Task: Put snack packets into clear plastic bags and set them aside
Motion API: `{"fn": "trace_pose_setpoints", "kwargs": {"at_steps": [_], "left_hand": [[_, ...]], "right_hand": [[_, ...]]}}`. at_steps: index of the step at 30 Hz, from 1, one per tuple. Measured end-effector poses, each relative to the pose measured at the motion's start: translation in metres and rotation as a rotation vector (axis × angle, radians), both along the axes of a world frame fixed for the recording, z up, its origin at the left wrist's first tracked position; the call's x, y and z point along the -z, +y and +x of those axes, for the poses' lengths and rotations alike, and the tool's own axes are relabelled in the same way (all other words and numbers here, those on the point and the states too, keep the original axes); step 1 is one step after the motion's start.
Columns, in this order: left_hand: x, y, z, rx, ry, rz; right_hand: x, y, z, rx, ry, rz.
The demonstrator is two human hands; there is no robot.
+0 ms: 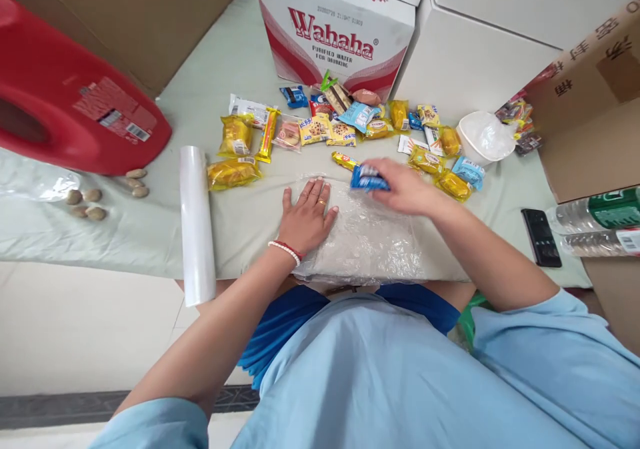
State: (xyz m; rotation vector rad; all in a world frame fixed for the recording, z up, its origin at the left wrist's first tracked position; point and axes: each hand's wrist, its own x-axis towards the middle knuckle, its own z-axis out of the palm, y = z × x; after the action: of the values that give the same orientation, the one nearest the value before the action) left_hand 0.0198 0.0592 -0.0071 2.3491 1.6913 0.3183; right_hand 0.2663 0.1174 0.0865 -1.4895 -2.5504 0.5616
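Observation:
My left hand (306, 217) lies flat with fingers spread on the left part of a sheet of clear plastic wrap (373, 242), which is spread over the table's front edge. In my right hand (404, 186) is a small blue snack packet (369, 178), gripped by its right end above the wrap's far side. Just behind that packet lies a thin yellow snack packet (345, 160). To the left of my left hand a roll of plastic wrap (197, 226) rests lengthwise, its near end jutting past the table edge.
Several wrapped snacks (316, 129) lie across the back, before a Wahaha carton (340, 32). A red jug (75, 96) and several nuts (94, 202) are at left. A white bowl (485, 137), a phone (541, 237) and plastic bottles (595, 212) are at right.

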Motion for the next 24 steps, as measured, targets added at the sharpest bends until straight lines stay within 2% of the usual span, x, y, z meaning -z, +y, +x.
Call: {"fn": "trace_pose_setpoints", "kwargs": {"at_steps": [2,4,6,8,12,16,20,24], "left_hand": [[0.0,0.009,0.0,0.004,0.01,-0.008],[-0.002,0.017,-0.001,0.027,0.021,-0.018],[-0.007,0.022,-0.004,0.052,0.03,-0.038],[-0.015,0.021,-0.009,0.06,0.035,-0.034],[-0.025,0.006,-0.021,0.047,0.036,0.037],[-0.014,-0.007,-0.028,0.029,0.055,-0.008],[-0.001,-0.009,-0.03,0.016,0.047,0.016],[-0.003,-0.009,-0.027,0.002,0.035,0.01]], "right_hand": [[0.013,-0.027,-0.018,-0.063,-0.056,-0.068],[0.029,-0.042,-0.031,-0.042,-0.137,-0.071],[0.041,-0.048,-0.036,-0.003,-0.164,-0.05],[0.047,-0.05,-0.033,0.019,-0.101,-0.051],[0.044,-0.05,-0.025,0.028,0.035,-0.057],[0.039,-0.05,-0.028,0.008,-0.078,-0.05],[0.037,-0.049,-0.03,0.023,-0.136,-0.051],[0.035,-0.051,-0.03,0.039,-0.068,-0.037]]}}
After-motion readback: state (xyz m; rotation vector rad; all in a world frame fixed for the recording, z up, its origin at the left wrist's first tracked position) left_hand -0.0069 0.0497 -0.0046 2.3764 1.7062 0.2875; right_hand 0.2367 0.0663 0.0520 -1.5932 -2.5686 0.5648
